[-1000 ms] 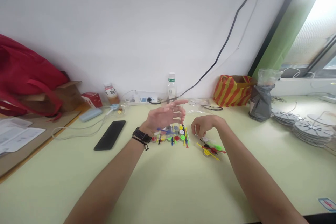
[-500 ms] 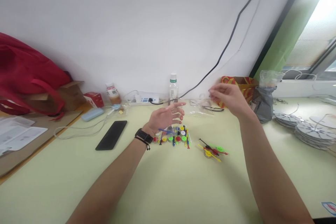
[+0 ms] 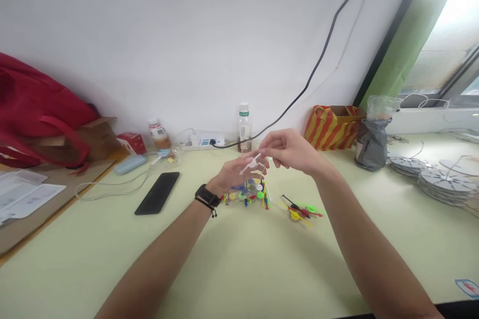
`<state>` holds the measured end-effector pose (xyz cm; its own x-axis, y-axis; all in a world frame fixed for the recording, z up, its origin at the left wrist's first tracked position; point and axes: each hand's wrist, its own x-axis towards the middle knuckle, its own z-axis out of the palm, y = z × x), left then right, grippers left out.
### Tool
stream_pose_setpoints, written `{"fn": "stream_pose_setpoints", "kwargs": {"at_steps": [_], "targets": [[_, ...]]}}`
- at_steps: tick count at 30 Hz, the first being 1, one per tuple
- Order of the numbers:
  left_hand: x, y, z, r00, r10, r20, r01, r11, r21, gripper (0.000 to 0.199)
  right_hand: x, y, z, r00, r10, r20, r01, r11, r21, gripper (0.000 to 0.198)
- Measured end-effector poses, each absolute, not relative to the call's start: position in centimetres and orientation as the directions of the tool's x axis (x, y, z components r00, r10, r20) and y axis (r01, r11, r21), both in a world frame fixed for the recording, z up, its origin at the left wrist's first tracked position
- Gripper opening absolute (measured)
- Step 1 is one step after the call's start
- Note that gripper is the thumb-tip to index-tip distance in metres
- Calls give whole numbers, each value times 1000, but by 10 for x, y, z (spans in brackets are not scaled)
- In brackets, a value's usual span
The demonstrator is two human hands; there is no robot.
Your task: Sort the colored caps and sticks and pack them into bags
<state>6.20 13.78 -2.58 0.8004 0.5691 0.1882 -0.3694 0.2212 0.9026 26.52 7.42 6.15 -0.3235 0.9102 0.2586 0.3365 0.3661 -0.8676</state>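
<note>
A white arrow-shaped spinner [image 3: 253, 163] with a round centre is held up between my two hands. My left hand [image 3: 234, 173], with a black watch on the wrist, has its fingers bent around the spinner's middle. My right hand [image 3: 292, 152] pinches the spinner's upper end. Below my left hand lies a bag-like cluster of coloured discs and arrows [image 3: 260, 195], partly hidden by the fingers. To its right, on the table, several assembled arrow spinners [image 3: 301, 212] in yellow, black, red and green lie in a small heap.
A black phone [image 3: 157, 193] lies left of my left wrist. Behind my hands stand a bottle [image 3: 244, 127] and a power strip [image 3: 205, 138]. A striped bag [image 3: 333, 127], a grey bag [image 3: 372, 144] and stacked grey discs [image 3: 445, 187] are at the right.
My right hand has moved left and down to meet my left hand. The white spinner now shows clearly between them. The spinner heap on the table has stayed put.
</note>
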Motion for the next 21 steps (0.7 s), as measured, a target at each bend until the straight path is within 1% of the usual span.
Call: {"fn": "stream_pose_setpoints", "kwargs": {"at_steps": [4,7,12,14,17,18,21], "targets": [[62,135,-25,799,569,196,-379,224,898,39,260,77,57,-464,880,104,329,281,-902,13],[63,133,-24,786,584,200,-385,211,898,36,256,77,58,-510,860,24,368,244,-897,15],[65,136,-25,802,569,182,-339,183,923,37,258,72,62,-543,840,16,433,296,-852,34],[66,136,-23,800,568,191,-351,186,918,42,262,71,63,-562,827,31,440,330,-835,35],[65,133,-20,792,577,200,-366,187,912,50,269,72,63,-589,804,80,469,421,-776,27],[65,133,-18,788,585,193,-357,179,917,52,271,73,62,-575,808,126,481,458,-747,24],[63,132,-17,764,627,152,-301,138,944,58,277,76,60,-423,835,353,537,545,-644,23]]}}
